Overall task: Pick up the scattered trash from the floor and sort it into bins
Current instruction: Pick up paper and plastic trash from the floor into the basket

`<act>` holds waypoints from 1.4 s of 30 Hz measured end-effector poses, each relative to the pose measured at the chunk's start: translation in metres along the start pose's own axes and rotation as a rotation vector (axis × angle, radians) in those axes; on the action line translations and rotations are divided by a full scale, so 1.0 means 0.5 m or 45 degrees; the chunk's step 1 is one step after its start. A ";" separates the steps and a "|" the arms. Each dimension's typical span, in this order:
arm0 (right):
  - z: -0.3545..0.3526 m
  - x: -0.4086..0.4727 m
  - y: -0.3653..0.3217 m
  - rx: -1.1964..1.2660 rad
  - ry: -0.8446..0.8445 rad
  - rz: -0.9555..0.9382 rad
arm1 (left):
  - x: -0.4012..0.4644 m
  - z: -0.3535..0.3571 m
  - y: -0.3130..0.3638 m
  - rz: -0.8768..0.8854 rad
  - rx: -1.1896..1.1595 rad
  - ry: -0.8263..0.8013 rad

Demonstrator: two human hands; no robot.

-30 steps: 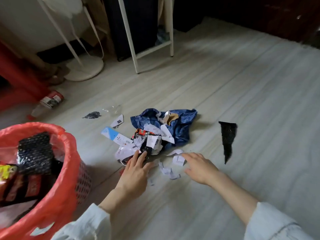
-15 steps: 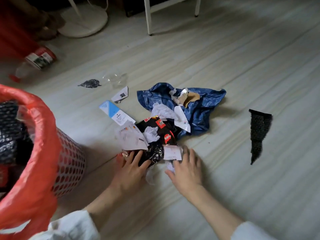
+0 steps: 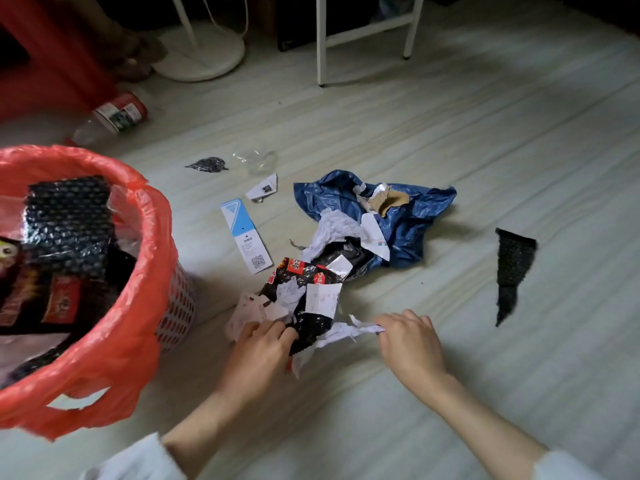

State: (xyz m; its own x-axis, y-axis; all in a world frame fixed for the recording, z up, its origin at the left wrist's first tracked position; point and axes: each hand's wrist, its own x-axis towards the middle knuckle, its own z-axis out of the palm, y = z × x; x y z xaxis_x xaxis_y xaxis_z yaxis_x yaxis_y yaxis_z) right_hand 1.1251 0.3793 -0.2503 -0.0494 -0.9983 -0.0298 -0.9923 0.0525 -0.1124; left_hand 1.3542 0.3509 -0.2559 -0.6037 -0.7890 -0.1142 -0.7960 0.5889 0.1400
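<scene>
- Left hand point(image 3: 258, 348): gripping the black snack wrapper point(image 3: 304, 296) and paper scraps on the floor beside the bin point(image 3: 138, 306).
- Right hand point(image 3: 408, 341): pinching white torn paper point(image 3: 349, 332).
- Risk: loose scraps are probably slipping out when lifted.

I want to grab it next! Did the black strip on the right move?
No. The black strip still lies right of the blue bag, with about the same gap of floor between them.
</scene>
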 end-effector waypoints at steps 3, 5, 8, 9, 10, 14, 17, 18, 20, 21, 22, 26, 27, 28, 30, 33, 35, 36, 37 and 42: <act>-0.021 -0.015 0.013 0.140 -0.119 0.264 | -0.020 -0.010 0.021 -0.012 -0.107 0.106; -0.020 -0.017 0.023 0.357 -0.234 0.497 | -0.033 -0.009 0.026 -0.065 -0.190 0.101; -0.009 -0.022 0.035 0.688 -0.198 0.796 | -0.047 0.000 0.022 -0.119 -0.460 0.166; -0.010 -0.020 0.038 0.742 -0.176 0.853 | -0.050 -0.002 0.019 -0.143 -0.561 0.176; -0.012 -0.019 0.040 0.780 -0.155 0.897 | -0.053 -0.009 0.018 -0.169 -0.657 0.177; -0.029 -0.017 0.027 0.847 -0.121 0.993 | -0.065 -0.049 0.021 -0.334 -0.958 0.242; -0.035 -0.018 0.007 0.874 -0.102 1.005 | -0.073 -0.070 0.027 -0.349 -0.962 0.259; -0.035 -0.018 0.002 0.888 -0.091 1.002 | -0.075 -0.078 0.035 -0.281 -0.935 0.255; -0.036 -0.017 -0.006 0.912 -0.085 0.992 | -0.081 -0.083 0.050 -0.074 -0.786 0.268; -0.035 -0.018 -0.009 0.923 -0.076 0.989 | -0.085 -0.077 0.054 0.029 -0.686 0.249; -0.034 -0.019 -0.011 0.930 -0.070 0.986 | -0.089 -0.067 0.058 0.103 -0.598 0.187; -0.032 -0.023 -0.013 0.951 -0.035 0.943 | -0.107 -0.020 0.051 0.103 -0.546 -0.037; -0.032 -0.023 -0.010 0.968 -0.007 0.940 | -0.112 -0.017 0.048 0.064 -0.599 -0.040; -0.032 -0.021 -0.006 0.989 0.032 0.943 | -0.112 -0.017 0.046 0.023 -0.671 -0.033; -0.030 -0.015 -0.002 1.008 0.096 0.928 | -0.102 -0.022 0.043 -0.097 -0.851 0.019; -0.023 -0.013 -0.010 0.932 0.107 0.778 | -0.075 -0.017 0.031 -0.330 -0.881 0.028; -0.017 -0.018 -0.021 0.854 0.082 0.662 | -0.057 -0.009 0.026 -0.444 -0.669 -0.245; -0.014 -0.022 -0.025 0.832 0.071 0.627 | -0.050 -0.005 0.025 -0.436 -0.546 -0.388; -0.012 -0.024 -0.028 0.821 0.065 0.610 | -0.043 -0.002 0.025 -0.395 -0.464 -0.505; -0.010 -0.027 -0.028 0.809 0.008 0.561 | -0.022 -0.003 0.035 -0.213 -0.214 -0.760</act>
State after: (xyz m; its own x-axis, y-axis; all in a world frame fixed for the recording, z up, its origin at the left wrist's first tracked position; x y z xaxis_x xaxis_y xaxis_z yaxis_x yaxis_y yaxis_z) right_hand 1.1392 0.3921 -0.2434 -0.4268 -0.8823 -0.1986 -0.6254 0.4466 -0.6398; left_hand 1.3473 0.3697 -0.2508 -0.4307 -0.6059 -0.6689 -0.8932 0.3923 0.2198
